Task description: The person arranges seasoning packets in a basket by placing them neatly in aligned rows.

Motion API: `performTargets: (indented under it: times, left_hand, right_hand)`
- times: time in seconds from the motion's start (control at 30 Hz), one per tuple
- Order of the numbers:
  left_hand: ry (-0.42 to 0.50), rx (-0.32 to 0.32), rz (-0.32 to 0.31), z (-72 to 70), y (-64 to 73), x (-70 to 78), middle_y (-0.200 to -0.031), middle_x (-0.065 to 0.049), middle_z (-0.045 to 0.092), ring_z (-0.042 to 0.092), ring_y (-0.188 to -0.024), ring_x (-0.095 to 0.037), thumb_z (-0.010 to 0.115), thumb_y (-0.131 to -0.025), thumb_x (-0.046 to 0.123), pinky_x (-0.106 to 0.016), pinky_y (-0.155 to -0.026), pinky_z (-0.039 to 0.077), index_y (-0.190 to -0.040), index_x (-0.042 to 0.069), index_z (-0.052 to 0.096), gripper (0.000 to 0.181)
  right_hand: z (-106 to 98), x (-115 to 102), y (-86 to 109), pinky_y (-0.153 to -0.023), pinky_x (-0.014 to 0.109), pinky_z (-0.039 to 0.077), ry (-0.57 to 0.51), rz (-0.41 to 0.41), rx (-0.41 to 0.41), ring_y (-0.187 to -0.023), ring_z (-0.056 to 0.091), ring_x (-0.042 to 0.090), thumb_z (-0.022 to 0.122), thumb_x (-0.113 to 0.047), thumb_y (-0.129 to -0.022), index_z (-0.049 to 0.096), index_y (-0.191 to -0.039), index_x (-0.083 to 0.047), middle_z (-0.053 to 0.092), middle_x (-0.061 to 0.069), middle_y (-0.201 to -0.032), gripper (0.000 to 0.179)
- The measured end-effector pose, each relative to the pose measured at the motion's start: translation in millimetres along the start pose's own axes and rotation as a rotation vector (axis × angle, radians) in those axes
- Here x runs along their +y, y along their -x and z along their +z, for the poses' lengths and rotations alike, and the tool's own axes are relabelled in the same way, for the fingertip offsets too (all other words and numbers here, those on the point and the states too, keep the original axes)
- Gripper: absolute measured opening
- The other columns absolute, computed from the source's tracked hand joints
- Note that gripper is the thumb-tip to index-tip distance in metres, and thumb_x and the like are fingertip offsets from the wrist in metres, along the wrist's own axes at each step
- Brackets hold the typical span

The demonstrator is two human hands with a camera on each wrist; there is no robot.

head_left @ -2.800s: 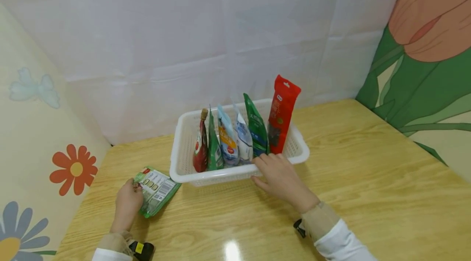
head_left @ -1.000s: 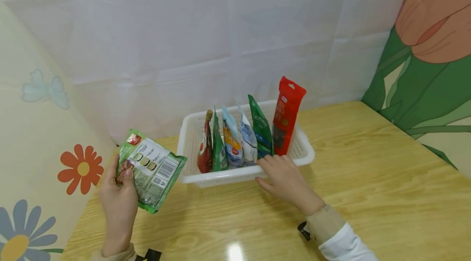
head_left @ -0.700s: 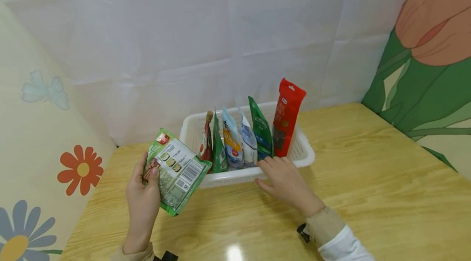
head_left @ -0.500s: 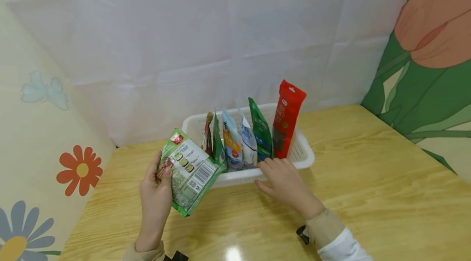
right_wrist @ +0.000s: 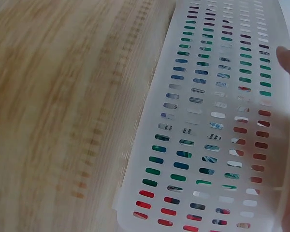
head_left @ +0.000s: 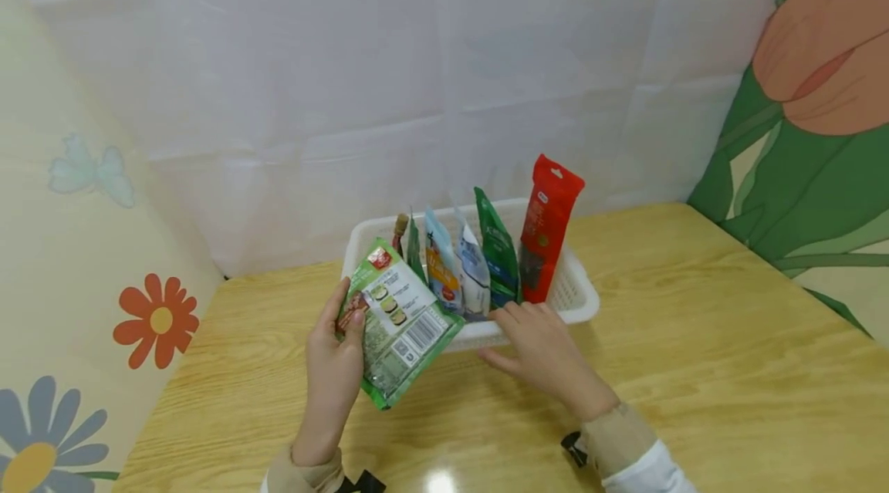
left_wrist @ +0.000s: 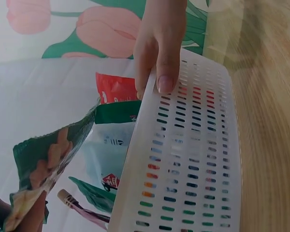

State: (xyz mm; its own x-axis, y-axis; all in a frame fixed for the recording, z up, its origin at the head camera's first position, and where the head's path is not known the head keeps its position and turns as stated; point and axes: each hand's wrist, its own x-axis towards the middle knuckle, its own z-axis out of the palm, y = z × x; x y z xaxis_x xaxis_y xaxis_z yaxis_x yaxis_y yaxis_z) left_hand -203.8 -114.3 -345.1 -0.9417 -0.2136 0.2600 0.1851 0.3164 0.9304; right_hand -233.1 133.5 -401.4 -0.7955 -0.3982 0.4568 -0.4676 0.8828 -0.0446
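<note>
My left hand (head_left: 333, 381) pinches a green food packet (head_left: 410, 331) by its left edge, thumb on the printed back with its barcode. The packet is held up tilted before the left front of a white perforated basket (head_left: 581, 300), overlapping its rim in the head view. In the left wrist view the packet (left_wrist: 53, 154) is seen side-on beside the basket. My right hand (head_left: 545, 350) grips the basket's front rim, fingers over the top and thumb outside. Upright in the basket stand a tall red packet (head_left: 549, 223), a green pouch (head_left: 496, 246), a white-and-blue pouch (head_left: 474, 269) and others.
A blue-and-orange pouch (head_left: 442, 265), a narrow green pouch (head_left: 414, 250) and a brown cork-like top (head_left: 400, 224) show at the basket's left, partly behind the held packet. The wooden table (head_left: 694, 369) meets a white sheet (head_left: 312, 130) behind and painted walls at both sides.
My left hand has lifted the green packet off the table left of the basket and carried it rightward to the basket's front left. My right hand stays on the rim.
</note>
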Motion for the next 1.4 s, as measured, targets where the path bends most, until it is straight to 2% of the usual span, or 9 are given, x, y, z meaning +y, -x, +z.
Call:
performTargets:
  times: [0.23,0.37,0.47,0.6,0.73,0.87,1.03,1.27,1.4]
  left_hand:
    - [0.027,-0.006,0.026,5.2,1.1,-0.1,-0.135,-0.027,0.052,0.062,-0.107,-0.034,0.047,-0.096,0.000,-0.020,-0.075,0.052,-0.144,0.003,0.039,0.048]
    - [0.028,0.005,0.024,5.6,1.1,-2.4,-0.135,-0.026,0.053,0.062,-0.107,-0.034,0.048,-0.096,-0.002,-0.019,-0.076,0.052,-0.143,0.003,0.040,0.048]
    - [0.031,0.010,0.026,6.4,1.0,-4.6,-0.134,-0.026,0.053,0.063,-0.107,-0.034,0.048,-0.095,-0.003,-0.018,-0.076,0.052,-0.143,0.002,0.041,0.048]
    - [0.043,0.007,0.032,7.8,0.9,-6.2,-0.134,-0.026,0.053,0.063,-0.107,-0.034,0.048,-0.095,-0.003,-0.017,-0.076,0.052,-0.143,0.002,0.040,0.049]
    - [0.044,-0.007,0.045,9.6,1.4,-6.9,-0.136,-0.025,0.052,0.062,-0.110,-0.034,0.049,-0.095,-0.002,-0.018,-0.078,0.052,-0.143,0.002,0.040,0.049]
    - [0.044,-0.036,0.067,11.7,2.4,-7.3,-0.141,-0.023,0.048,0.060,-0.114,-0.033,0.049,-0.095,-0.002,-0.019,-0.082,0.052,-0.143,0.002,0.041,0.049]
    - [0.050,-0.064,0.084,14.5,2.8,-8.0,-0.137,-0.025,0.051,0.061,-0.112,-0.034,0.049,-0.095,-0.003,-0.019,-0.081,0.052,-0.142,0.001,0.042,0.048]
    - [0.045,-0.094,0.101,17.5,3.2,-9.2,-0.141,-0.022,0.049,0.058,-0.118,-0.033,0.049,-0.094,-0.003,-0.024,-0.089,0.051,-0.142,0.002,0.043,0.048]
    - [0.051,-0.105,0.128,17.5,4.4,-9.6,-0.141,-0.022,0.049,0.059,-0.117,-0.033,0.049,-0.095,-0.001,-0.024,-0.089,0.051,-0.142,0.003,0.042,0.048]
  right_hand:
    - [-2.7,-3.6,0.0,-0.083,0.036,0.046,-0.043,0.035,0.020,-0.087,0.059,0.018,0.064,-0.044,-0.087,0.066,-0.105,-0.012,0.068,0.001,-0.096,0.037]
    - [-1.6,-6.0,1.8,-0.083,0.036,0.046,-0.071,0.045,0.084,-0.089,0.061,0.018,0.057,-0.029,-0.093,0.068,-0.103,-0.013,0.070,-0.001,-0.096,0.022]
    - [0.5,-6.4,2.8,-0.082,0.035,0.046,-0.081,0.045,0.136,-0.087,0.061,0.017,0.053,-0.021,-0.095,0.069,-0.099,-0.013,0.070,-0.002,-0.093,0.019]
    - [1.9,-7.2,2.2,-0.080,0.034,0.046,-0.086,0.054,0.173,-0.083,0.061,0.017,0.052,-0.021,-0.096,0.069,-0.094,-0.013,0.070,-0.002,-0.089,0.019]
    - [0.8,-9.5,0.8,-0.082,0.036,0.046,-0.126,0.101,0.152,-0.084,0.062,0.018,0.053,-0.025,-0.096,0.069,-0.093,-0.013,0.071,-0.001,-0.090,0.020]
    - [-3.6,-11.9,-0.6,-0.088,0.041,0.046,-0.219,0.170,0.104,-0.091,0.064,0.021,0.052,-0.027,-0.097,0.070,-0.098,-0.011,0.072,0.001,-0.095,0.025]
    - [-10.6,-14.4,-1.6,-0.091,0.046,0.046,-0.403,0.225,0.116,-0.098,0.065,0.025,0.050,-0.027,-0.099,0.070,-0.103,-0.009,0.072,0.005,-0.102,0.027]
    - [-13.4,-22.9,-0.9,-0.087,0.044,0.052,-0.599,0.173,0.124,-0.106,0.062,0.024,0.052,-0.021,-0.098,0.067,-0.111,-0.009,0.068,0.004,-0.111,0.023]
    - [-13.0,-27.5,-0.7,-0.085,0.038,0.053,-0.669,0.134,0.159,-0.101,0.063,0.022,0.052,-0.019,-0.098,0.066,-0.115,-0.007,0.067,0.005,-0.112,0.025]
